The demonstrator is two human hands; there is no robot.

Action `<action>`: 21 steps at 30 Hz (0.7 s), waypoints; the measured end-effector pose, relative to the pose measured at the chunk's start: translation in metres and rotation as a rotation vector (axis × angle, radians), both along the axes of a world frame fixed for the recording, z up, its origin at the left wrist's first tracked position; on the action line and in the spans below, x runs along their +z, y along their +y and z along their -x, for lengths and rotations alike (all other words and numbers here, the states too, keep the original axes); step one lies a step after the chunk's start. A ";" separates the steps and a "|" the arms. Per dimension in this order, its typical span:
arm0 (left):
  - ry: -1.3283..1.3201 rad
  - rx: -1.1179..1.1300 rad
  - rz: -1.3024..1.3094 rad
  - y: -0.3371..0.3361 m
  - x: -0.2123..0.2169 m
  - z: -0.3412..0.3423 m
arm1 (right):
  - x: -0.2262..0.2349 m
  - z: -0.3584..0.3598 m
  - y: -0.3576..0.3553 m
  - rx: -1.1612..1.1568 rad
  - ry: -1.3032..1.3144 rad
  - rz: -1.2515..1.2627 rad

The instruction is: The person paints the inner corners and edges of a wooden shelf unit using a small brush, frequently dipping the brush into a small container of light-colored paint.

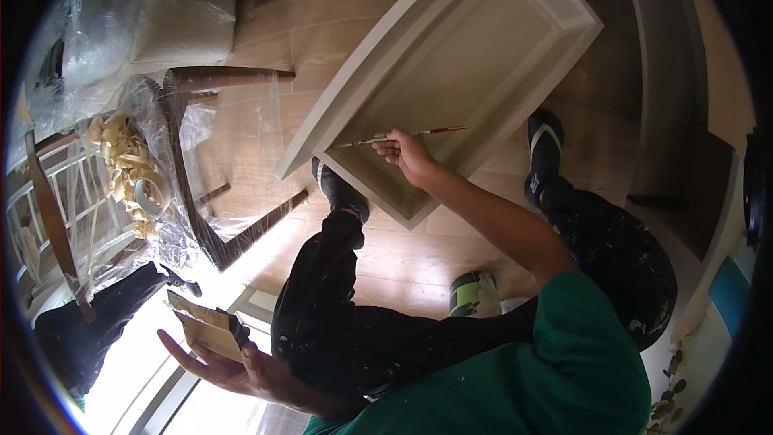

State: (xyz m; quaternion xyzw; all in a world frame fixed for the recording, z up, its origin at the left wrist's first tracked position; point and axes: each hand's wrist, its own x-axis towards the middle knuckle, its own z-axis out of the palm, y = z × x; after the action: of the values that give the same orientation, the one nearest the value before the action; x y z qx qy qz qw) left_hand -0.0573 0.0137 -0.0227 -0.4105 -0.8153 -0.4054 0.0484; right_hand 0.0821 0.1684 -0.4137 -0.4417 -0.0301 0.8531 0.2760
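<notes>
A pale grey drawer [451, 72] stands tilted on the floor in front of me. My right hand [405, 153] reaches inside it, fingers closed around a thin paintbrush [441, 130]. The brush lies almost level, its reddish handle end to the right and its bristle end by the drawer's left inner wall; whether the bristles touch the wall I cannot tell. Low at the left, my left hand [241, 370] holds up a small cut-open carton [211, 327], thumb against its dark side and some fingers stretched out. The carton's inside is hard to make out.
A chair [183, 169] under clear plastic sheet stands at the left, with crumpled masking tape [121, 165] and a tape roll [151, 195]. A paint tub [473, 294] sits near my legs. Another person's leg [105, 318] shows lower left. A grey cabinet [672, 72] stands right.
</notes>
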 end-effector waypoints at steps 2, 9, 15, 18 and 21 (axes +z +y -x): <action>-0.014 0.005 -0.010 0.004 0.001 -0.005 | -0.003 -0.003 0.002 0.018 -0.037 -0.025; -0.025 0.009 -0.023 0.006 0.000 -0.007 | -0.029 0.025 0.000 -0.091 -0.316 -0.070; -0.035 -0.006 -0.040 0.008 0.000 -0.006 | -0.042 0.045 -0.009 -0.246 -0.453 -0.232; -0.040 -0.007 -0.044 0.001 -0.001 -0.004 | -0.015 0.037 -0.009 -0.160 -0.391 -0.175; -0.018 -0.004 -0.056 0.003 -0.001 -0.005 | 0.009 0.023 -0.006 -0.070 -0.307 -0.128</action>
State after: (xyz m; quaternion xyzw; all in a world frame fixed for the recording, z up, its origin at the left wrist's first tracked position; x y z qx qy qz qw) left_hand -0.0523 0.0170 -0.0236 -0.4069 -0.8032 -0.4319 0.0518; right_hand 0.0594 0.1620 -0.4046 -0.5492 -0.1108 0.7618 0.3250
